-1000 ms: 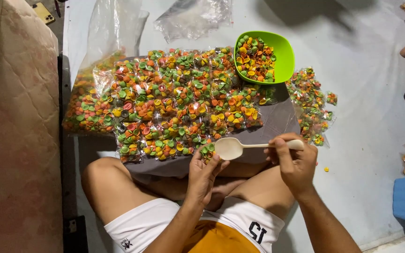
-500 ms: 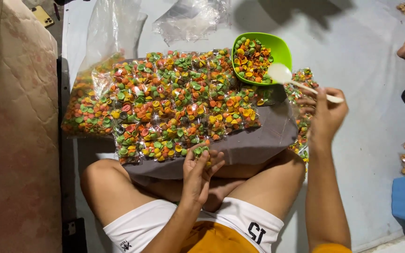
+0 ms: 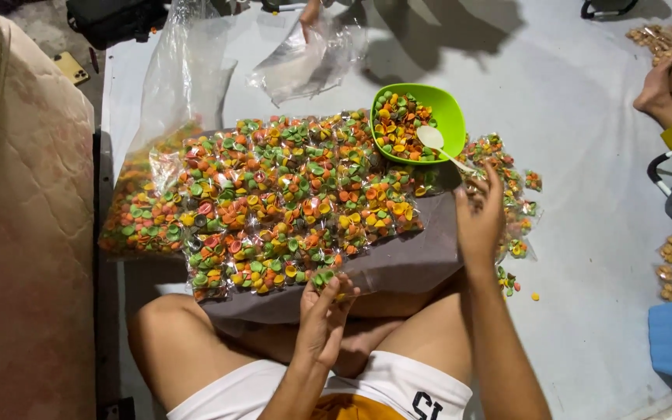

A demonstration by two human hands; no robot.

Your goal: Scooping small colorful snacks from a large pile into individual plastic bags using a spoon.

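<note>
The person sits cross-legged on the floor with a grey board (image 3: 406,264) across the knees, covered in small clear packets of orange, green and yellow candies (image 3: 289,194). The left hand (image 3: 322,319) is raised at the near edge of the board, its fingers (image 3: 344,292) pinched narrow around one small packet (image 3: 323,278) of the same candies, which stands just at the front of the heap. The right hand (image 3: 480,222) reaches forward, fingers (image 3: 494,180) closed on the handle of a white plastic spoon (image 3: 439,144); the spoon's bowl lies in the green bowl (image 3: 449,117), just beyond those fingers, among loose candies. More filled packets (image 3: 515,202) lie on the floor right beside the right hand, on its outer side. Beyond the heap, well away from both hands, a big clear bag (image 3: 184,85) stands open, and someone else's hand (image 3: 310,14) holds another clear bag (image 3: 305,66). A bare foot (image 3: 657,89) of another person rests far off to the right.
</note>
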